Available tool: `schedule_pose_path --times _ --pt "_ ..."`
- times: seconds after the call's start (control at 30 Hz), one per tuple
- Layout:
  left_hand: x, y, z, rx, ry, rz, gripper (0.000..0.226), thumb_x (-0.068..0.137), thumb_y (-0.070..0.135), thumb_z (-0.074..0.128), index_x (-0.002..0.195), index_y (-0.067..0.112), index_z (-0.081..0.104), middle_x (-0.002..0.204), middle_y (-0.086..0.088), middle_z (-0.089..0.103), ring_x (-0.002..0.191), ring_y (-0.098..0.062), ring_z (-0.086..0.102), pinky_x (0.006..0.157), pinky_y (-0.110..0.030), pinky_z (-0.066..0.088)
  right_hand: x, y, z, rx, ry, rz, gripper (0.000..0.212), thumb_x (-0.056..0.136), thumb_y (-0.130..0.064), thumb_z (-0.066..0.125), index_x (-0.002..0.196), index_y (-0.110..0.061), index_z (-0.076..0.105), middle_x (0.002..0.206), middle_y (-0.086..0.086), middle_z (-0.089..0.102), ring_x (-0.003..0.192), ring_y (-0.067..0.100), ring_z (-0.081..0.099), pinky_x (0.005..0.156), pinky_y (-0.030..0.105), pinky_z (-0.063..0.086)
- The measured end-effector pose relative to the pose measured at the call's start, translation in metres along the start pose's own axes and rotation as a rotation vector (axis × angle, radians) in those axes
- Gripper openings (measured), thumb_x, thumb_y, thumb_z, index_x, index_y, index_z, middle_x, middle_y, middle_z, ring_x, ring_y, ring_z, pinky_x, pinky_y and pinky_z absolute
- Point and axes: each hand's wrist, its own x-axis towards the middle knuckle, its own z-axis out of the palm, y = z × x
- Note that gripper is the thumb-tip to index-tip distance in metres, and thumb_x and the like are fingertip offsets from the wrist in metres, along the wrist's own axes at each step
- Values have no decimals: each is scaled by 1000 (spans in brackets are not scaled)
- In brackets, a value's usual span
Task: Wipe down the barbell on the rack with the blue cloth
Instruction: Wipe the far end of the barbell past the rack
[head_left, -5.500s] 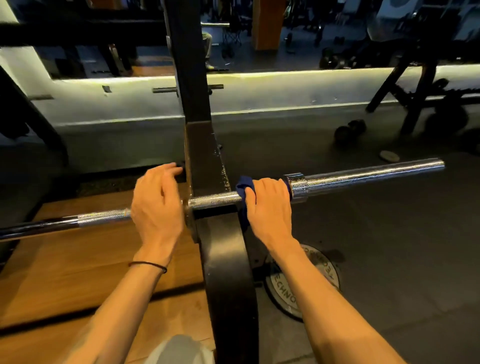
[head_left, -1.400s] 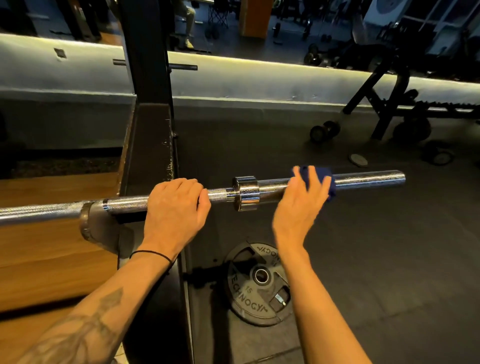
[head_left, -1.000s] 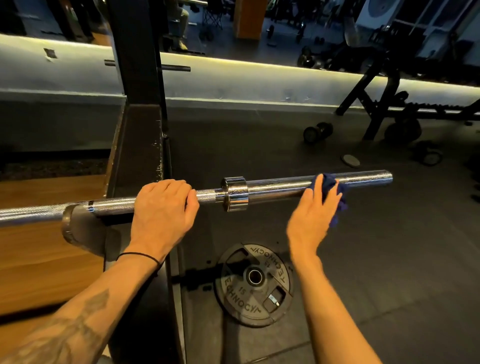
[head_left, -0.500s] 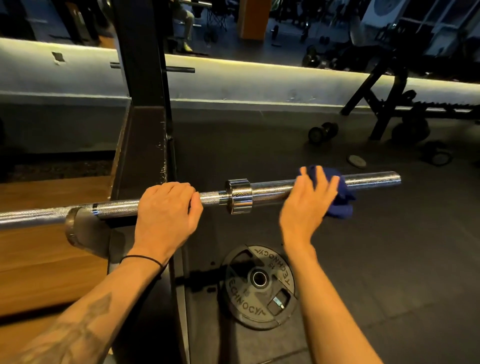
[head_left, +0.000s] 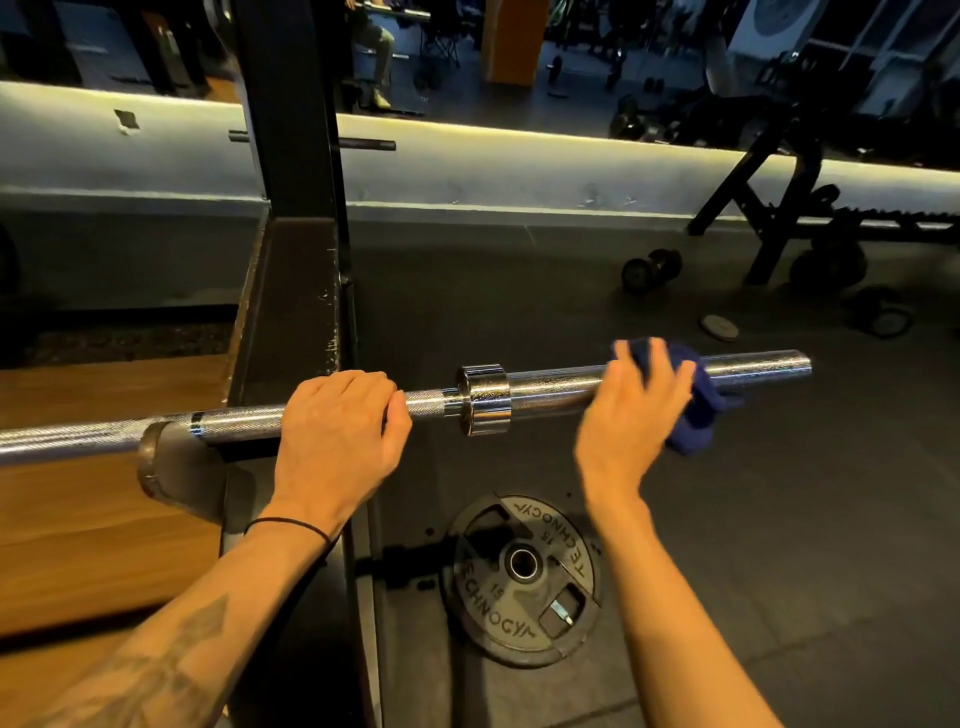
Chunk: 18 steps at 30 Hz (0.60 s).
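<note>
Step in hand: wiping barbell (head_left: 561, 387) sleeve, outboard of collar. Right hand (head_left: 631, 415) at 3 o'clock presses blue cloth (head_left: 696, 410) over sleeve, fingers draped around it. Left hand (head_left: 337, 431) at 9 o'clock wraps knurled shaft beside rack (head_left: 291, 291), steadying. Next, likely: slide cloth toward bare sleeve tip, keeping pressure.

One barbell (head_left: 556, 387) is counted, laid on one rack (head_left: 291, 291). One blue cloth (head_left: 693, 410) is seen on the barbell. Two hands are counted on it. One weight plate (head_left: 522, 579) is seen on the floor beneath the barbell, and two dumbbells beyond it.
</note>
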Motion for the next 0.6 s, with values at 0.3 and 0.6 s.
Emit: schedule_pose_path --times 0.3,0.6 --pt "1 0 0 -19 -5 -8 32 102 31 41 89 15 66 83 0 65 78 -21 61 74 -39 43 27 44 -20 -163 -185 -606 46 108 -35 32 143 -17 56 147 11 50 134 39 46 110 55 33" --pt "1 -1 -1 -42 -20 -14 32 101 32 40 89 16 66 84 0 67 79 -20 63 75 -38 44 -39 -19 -3 19 -168 -418 45 107 -36 34 139 -19 60 155 4 44 151 36 22 123 51 9"
